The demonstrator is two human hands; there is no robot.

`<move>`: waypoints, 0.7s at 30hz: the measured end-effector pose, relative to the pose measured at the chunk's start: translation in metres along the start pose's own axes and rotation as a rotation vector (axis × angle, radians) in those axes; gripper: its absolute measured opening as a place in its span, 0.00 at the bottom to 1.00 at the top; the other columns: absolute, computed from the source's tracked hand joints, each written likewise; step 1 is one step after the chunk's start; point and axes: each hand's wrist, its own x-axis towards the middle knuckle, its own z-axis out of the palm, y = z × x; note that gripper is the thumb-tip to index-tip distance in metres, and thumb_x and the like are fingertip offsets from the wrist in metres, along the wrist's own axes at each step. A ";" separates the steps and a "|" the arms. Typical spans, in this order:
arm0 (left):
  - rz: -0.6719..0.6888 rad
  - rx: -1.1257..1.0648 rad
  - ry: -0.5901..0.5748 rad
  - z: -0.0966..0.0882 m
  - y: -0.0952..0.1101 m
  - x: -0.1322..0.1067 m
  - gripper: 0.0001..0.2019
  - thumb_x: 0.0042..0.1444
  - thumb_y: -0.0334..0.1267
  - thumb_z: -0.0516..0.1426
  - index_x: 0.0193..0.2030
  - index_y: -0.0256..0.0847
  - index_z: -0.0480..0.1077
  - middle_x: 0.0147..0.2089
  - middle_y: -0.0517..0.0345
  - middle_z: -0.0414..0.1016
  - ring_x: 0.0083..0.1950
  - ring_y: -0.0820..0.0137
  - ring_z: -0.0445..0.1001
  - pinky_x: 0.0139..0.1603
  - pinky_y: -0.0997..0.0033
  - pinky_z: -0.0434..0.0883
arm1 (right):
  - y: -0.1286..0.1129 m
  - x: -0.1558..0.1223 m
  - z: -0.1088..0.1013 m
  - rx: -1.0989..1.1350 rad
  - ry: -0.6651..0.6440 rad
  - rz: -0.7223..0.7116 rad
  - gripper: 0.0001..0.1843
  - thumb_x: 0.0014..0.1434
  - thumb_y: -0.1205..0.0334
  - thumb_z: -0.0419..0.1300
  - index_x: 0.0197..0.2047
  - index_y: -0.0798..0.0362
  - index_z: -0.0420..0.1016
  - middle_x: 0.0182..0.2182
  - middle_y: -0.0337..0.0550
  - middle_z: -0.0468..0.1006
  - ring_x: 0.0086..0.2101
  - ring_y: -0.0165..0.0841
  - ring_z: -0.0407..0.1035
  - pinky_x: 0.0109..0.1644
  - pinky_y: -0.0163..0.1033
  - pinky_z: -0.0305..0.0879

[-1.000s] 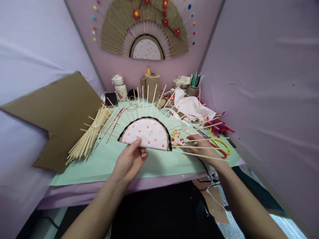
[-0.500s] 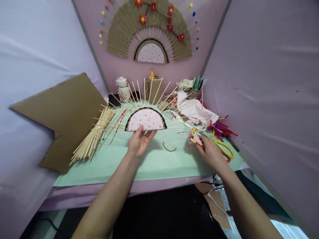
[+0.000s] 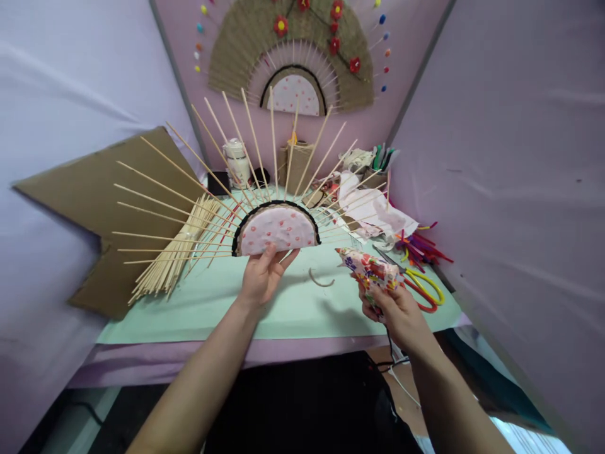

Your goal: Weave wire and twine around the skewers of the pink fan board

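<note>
My left hand (image 3: 265,274) grips the straight lower edge of a half-round fan frame (image 3: 278,230), thumb in front and fingers behind. White cloth with pink dots covers its face, a black braid runs round the curve, and thin wooden sticks fan outward from it. In my right hand (image 3: 390,309) is a glue gun (image 3: 371,268) wrapped in flowered cloth, its nozzle pointing left toward the frame but apart from it. A black cord hangs below its handle. Scissors (image 3: 428,290) with yellow and red handles lie just beyond my right hand.
On the left, a bundle of sticks (image 3: 177,258) lies before a cardboard sheet (image 3: 127,189). A white bottle (image 3: 237,165), twine rolls (image 3: 297,165), pink cloth (image 3: 373,205) and pipe cleaners (image 3: 420,246) line the back and right. A finished-looking fan (image 3: 231,63) hangs on the wall.
The glue gun has come up and turned its nozzle leftward in my right hand. The fan frame has tilted, its sticks now reaching higher and wider in view.
</note>
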 end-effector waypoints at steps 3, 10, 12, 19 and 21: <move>0.003 0.030 -0.014 0.001 0.000 -0.005 0.06 0.51 0.33 0.63 0.37 0.43 0.72 0.41 0.60 0.79 0.48 0.67 0.76 0.61 0.45 0.63 | -0.007 0.002 0.006 -0.022 0.042 0.001 0.20 0.58 0.47 0.57 0.42 0.58 0.70 0.24 0.35 0.58 0.21 0.24 0.53 0.21 0.33 0.51; 0.015 0.030 -0.050 0.000 -0.003 -0.010 0.08 0.47 0.33 0.65 0.36 0.45 0.75 0.39 0.62 0.80 0.47 0.66 0.76 0.61 0.42 0.63 | -0.015 0.001 0.017 -0.193 0.069 0.004 0.22 0.58 0.43 0.53 0.34 0.57 0.67 0.24 0.36 0.60 0.20 0.24 0.55 0.19 0.33 0.52; 0.015 0.031 -0.061 0.000 -0.003 -0.011 0.09 0.48 0.33 0.65 0.37 0.46 0.75 0.40 0.62 0.80 0.47 0.66 0.76 0.60 0.42 0.64 | -0.016 0.001 0.019 -0.229 0.071 0.010 0.23 0.58 0.42 0.53 0.35 0.57 0.67 0.23 0.35 0.60 0.20 0.24 0.55 0.20 0.33 0.53; 0.012 0.038 -0.082 0.000 -0.003 -0.011 0.09 0.46 0.34 0.66 0.36 0.47 0.76 0.42 0.63 0.80 0.48 0.65 0.76 0.60 0.42 0.64 | -0.022 0.001 0.021 -0.284 0.073 0.045 0.25 0.56 0.38 0.52 0.31 0.56 0.65 0.23 0.36 0.61 0.20 0.25 0.56 0.20 0.33 0.54; 0.007 0.042 -0.089 0.000 -0.003 -0.012 0.09 0.47 0.34 0.66 0.36 0.47 0.76 0.42 0.63 0.80 0.48 0.65 0.76 0.60 0.42 0.64 | -0.024 0.000 0.022 -0.299 0.066 0.046 0.25 0.56 0.38 0.52 0.29 0.55 0.63 0.22 0.36 0.61 0.20 0.25 0.56 0.20 0.33 0.54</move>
